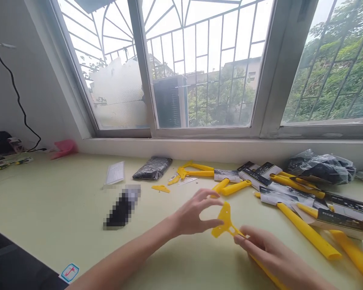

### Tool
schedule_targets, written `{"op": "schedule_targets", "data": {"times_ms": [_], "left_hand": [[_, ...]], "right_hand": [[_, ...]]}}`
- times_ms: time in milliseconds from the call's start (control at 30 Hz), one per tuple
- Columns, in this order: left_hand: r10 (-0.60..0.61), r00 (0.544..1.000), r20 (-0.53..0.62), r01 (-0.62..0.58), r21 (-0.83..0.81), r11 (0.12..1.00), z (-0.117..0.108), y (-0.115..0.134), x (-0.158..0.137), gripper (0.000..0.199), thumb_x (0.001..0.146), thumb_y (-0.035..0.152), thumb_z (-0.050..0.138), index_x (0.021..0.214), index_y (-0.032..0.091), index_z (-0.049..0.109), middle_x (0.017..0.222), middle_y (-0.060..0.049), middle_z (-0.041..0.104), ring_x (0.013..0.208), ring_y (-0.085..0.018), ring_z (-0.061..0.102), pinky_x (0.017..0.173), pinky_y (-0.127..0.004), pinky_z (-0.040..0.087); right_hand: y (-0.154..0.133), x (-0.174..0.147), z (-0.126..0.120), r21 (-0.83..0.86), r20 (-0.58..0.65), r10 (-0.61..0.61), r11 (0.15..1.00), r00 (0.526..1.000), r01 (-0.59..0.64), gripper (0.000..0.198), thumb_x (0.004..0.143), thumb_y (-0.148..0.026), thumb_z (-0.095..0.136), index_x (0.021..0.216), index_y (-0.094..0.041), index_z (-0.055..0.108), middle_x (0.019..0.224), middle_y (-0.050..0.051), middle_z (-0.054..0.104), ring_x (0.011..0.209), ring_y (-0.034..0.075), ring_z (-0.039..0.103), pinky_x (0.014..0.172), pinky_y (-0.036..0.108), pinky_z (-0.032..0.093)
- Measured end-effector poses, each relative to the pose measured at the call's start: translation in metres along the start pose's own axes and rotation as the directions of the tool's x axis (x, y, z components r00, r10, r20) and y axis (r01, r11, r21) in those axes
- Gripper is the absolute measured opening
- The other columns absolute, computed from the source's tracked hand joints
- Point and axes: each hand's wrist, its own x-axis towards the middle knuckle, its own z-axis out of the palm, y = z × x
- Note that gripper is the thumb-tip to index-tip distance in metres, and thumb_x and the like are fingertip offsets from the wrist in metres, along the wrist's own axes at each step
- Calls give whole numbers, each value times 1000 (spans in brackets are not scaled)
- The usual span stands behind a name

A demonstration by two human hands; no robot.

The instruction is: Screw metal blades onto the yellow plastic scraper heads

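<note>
A yellow plastic scraper (226, 215) with a flared, roughly triangular head is held over the table in front of me. My right hand (268, 249) is closed round its handle just below the head; the handle runs down toward the bottom edge. My left hand (193, 213) comes in from the left, its thumb over the head's edge and a fingertip at the upper corner. The remaining left fingers are curved and apart. Beyond my hands lie two short yellow handles (236, 188), a small flat yellow piece (161, 188) and a yellow triangular head (183, 172).
Several yellow handles in printed card sleeves (286, 197) crowd the right side, with a loose yellow tube (308, 231) nearer me. A bag of black items (322, 167) sits behind. Left lie a black packet (153, 168), a clear packet (115, 173) and a blurred-out object (122, 207).
</note>
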Motion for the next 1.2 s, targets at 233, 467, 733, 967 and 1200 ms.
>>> {"op": "schedule_targets", "data": {"times_ms": [233, 467, 733, 967, 1200], "left_hand": [[-442, 871, -215, 486, 251, 837, -42, -82, -8, 25, 94, 34, 61, 109, 14, 65, 112, -11, 66, 113, -27, 60, 100, -50, 49], [-499, 866, -27, 470, 384, 795, -81, -104, -5, 32, 97, 37, 58, 121, 17, 61, 125, -10, 61, 109, -22, 62, 94, -44, 54], [-570, 807, 158, 455, 450, 768, -50, -105, 27, 35, 96, 37, 59, 125, 17, 59, 127, -11, 60, 108, -22, 62, 92, -44, 55], [-741, 637, 212, 598, 471, 649, -44, -116, 58, 35, 96, 37, 59, 125, 17, 59, 127, -10, 60, 109, -22, 62, 92, -43, 55], [-763, 601, 239, 661, 387, 643, -47, -121, 63, 36, 96, 37, 60, 126, 17, 58, 126, -10, 60, 109, -23, 62, 91, -43, 55]], "right_hand": [[6, 4, -12, 169, -19, 172, 971, 985, -167, 60, 94, -69, 42, 129, -22, 51, 80, 1, 63, 80, 21, 57, 68, 26, 43], [1, 6, -11, 241, -7, 160, 958, 987, -154, 54, 93, -71, 44, 111, -21, 58, 67, -2, 56, 67, 16, 50, 63, 25, 38], [-5, 10, -5, 259, 9, 95, 961, 995, -94, 59, 94, -74, 40, 96, -17, 59, 56, -7, 43, 52, 10, 39, 53, 25, 31], [-9, 4, -7, 248, -15, 105, 964, 994, -98, 56, 95, -71, 39, 94, -18, 57, 58, -6, 45, 55, 12, 43, 56, 26, 33], [-8, 7, -5, 253, -21, 86, 964, 996, -78, 55, 96, -71, 40, 93, -19, 57, 64, -5, 44, 58, 12, 46, 56, 26, 33]]}}
